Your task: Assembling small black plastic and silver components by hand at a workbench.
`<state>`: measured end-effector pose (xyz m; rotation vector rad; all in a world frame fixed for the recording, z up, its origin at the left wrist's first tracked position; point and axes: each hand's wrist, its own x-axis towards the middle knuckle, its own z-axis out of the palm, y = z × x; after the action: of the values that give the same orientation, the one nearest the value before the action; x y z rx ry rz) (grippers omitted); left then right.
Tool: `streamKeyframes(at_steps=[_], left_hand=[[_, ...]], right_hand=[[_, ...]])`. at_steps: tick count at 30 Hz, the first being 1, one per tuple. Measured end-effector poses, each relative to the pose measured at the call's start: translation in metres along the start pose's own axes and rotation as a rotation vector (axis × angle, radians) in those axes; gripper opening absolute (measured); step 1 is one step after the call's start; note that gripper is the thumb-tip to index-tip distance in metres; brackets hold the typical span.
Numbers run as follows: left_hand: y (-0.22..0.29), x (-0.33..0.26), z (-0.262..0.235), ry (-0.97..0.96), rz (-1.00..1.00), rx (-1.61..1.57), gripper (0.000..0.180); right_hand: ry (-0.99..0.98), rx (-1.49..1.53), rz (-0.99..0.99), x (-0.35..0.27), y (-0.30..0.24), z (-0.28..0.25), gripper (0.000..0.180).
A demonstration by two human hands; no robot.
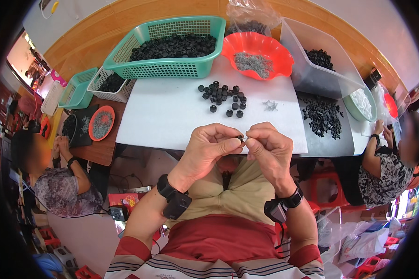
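Head view: I saw the left hand (205, 146) pinching a black part (240, 137), the right hand (272, 148) pinching a pale bit (245, 139) beside it, near the worktop (165, 111) edge; steady alignment seemed wise.

a pale wall (354, 23) rises above orange-brown wood panelling (91, 35); red stools (328, 176) stand on a pinkish floor (88, 232); a brown table (102, 154) stands left.
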<state>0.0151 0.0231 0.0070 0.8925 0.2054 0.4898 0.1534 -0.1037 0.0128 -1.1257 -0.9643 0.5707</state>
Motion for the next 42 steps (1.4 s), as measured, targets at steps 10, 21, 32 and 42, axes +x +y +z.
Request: streamKeyframes(at_steps=[10, 21, 32, 42], left_hand=[[-0.002, -0.004, 0.005, 0.026, -0.048, 0.032, 0.017], [-0.004, -0.011, 0.016, 0.07, -0.2, -0.073, 0.007], [-0.002, -0.005, 0.024, 0.081, -0.277, -0.117, 0.019], [-0.009, -0.004, 0.03, 0.103, -0.285, -0.147, 0.021]], right_hand=[[-0.064, -0.093, 0.001, -0.003, -0.008, -0.003, 0.014], [-0.101, -0.57, -0.274, -0.012, -0.013, -0.009, 0.033], [-0.062, -0.555, -0.229, -0.012, -0.003, -0.015, 0.038], [0.049, -0.472, -0.237, -0.018, 0.003, -0.015, 0.03]])
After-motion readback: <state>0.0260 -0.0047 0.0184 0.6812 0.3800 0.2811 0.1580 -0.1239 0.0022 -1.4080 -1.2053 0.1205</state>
